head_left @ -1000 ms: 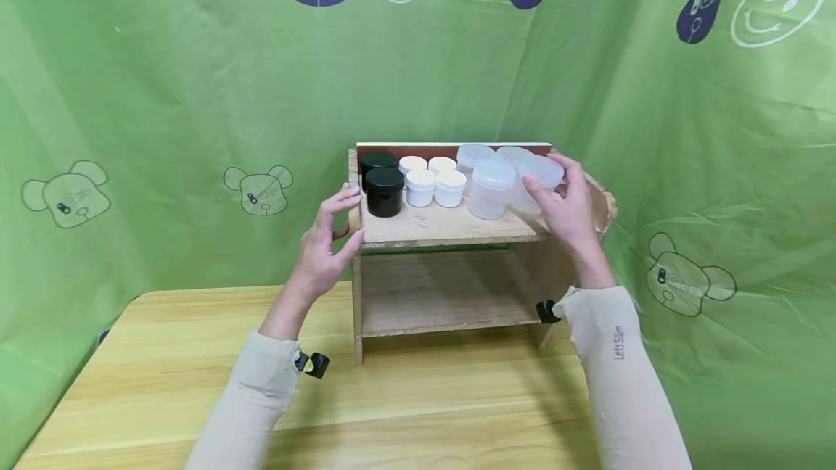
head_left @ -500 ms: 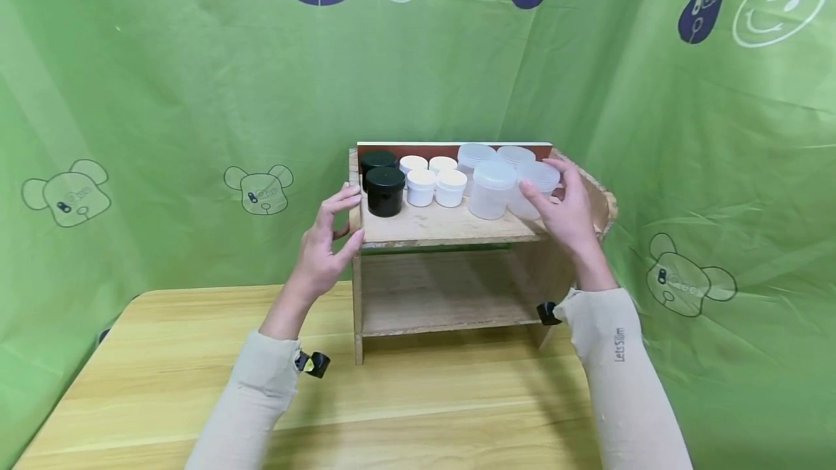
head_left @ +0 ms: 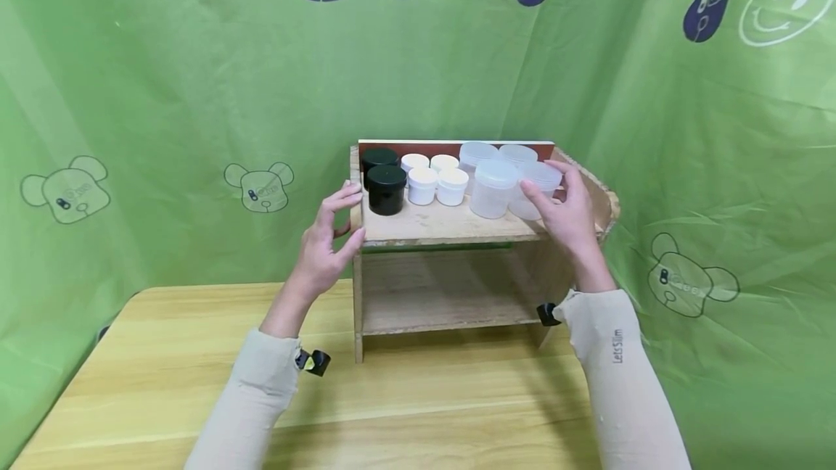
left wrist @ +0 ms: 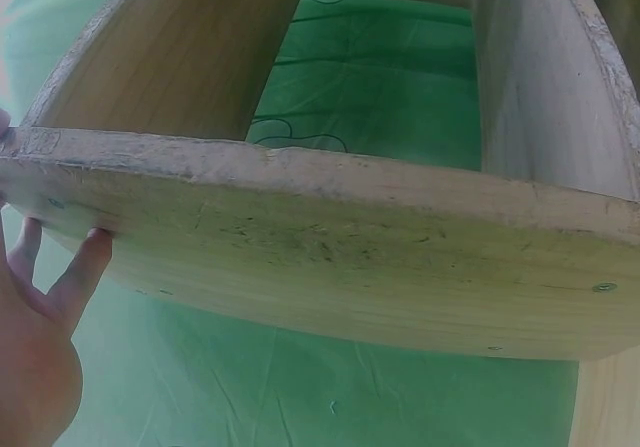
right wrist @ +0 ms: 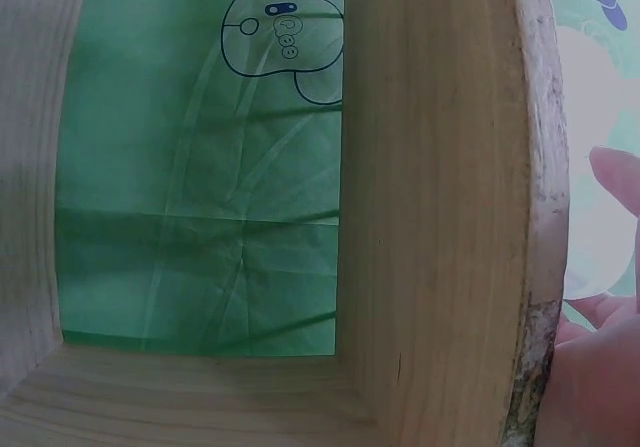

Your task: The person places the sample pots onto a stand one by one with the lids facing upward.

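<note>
On the top board of a small wooden shelf (head_left: 424, 223), my right hand (head_left: 567, 212) holds a translucent lidded plastic jar (head_left: 532, 205) at the front right, thumb on its near side and fingers behind. In the right wrist view that jar (right wrist: 597, 237) shows pale beyond the board's edge, beside the thumb. My left hand (head_left: 323, 241) rests its fingertips against the outside of the shelf's left panel; the left wrist view shows its fingers (left wrist: 85, 272) touching that wood. Close left of the held jar stands another translucent jar (head_left: 493, 191), with two more behind.
Two black jars (head_left: 387, 198) stand at the top board's left, and several small white jars (head_left: 422, 187) in the middle. The shelf has a lower board (head_left: 444, 292) and stands on a wooden table (head_left: 392, 412). A green printed curtain (head_left: 418, 71) surrounds the table.
My right hand has drawn the held jar slightly left and toward me, and it now stands almost level with its front neighbour. The left hand has stayed at the shelf's side.
</note>
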`<state>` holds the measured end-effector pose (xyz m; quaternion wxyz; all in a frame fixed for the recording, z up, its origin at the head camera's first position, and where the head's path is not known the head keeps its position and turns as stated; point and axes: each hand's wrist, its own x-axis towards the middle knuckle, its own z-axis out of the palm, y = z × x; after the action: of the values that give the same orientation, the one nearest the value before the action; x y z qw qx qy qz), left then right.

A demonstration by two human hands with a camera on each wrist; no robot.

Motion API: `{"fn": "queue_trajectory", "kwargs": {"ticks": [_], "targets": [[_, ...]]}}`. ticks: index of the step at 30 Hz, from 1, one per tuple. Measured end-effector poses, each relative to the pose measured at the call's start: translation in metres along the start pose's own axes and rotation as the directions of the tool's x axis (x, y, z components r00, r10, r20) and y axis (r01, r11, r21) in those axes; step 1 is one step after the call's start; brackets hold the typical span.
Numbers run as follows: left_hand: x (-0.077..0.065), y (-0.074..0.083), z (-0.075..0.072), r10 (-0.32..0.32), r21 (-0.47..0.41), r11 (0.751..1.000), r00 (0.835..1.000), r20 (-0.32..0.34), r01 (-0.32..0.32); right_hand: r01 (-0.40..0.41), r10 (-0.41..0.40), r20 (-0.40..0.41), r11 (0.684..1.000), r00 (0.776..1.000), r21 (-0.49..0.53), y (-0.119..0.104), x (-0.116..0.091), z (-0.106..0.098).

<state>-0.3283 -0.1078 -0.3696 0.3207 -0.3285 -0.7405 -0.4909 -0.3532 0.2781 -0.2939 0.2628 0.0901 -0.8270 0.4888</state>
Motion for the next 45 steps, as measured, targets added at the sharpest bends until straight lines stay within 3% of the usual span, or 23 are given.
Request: {"fn": "queue_trajectory", "kwargs": {"ticks": [24, 45], "targets": [[0.0, 0.0, 0.0, -0.006, -0.009, 1.0, 1.0, 0.001, 0.006, 0.017, -0.017, 0.001, 0.999, 1.0, -0.039, 0.004, 0.001, 0.001], [0.001, 0.0, 0.001, -0.018, 0.007, 1.0, 1.0, 0.001, 0.018, 0.007, -0.007, 0.062, 1.0, 0.998, -0.005, -0.006, -0.007, -0.008]]}}
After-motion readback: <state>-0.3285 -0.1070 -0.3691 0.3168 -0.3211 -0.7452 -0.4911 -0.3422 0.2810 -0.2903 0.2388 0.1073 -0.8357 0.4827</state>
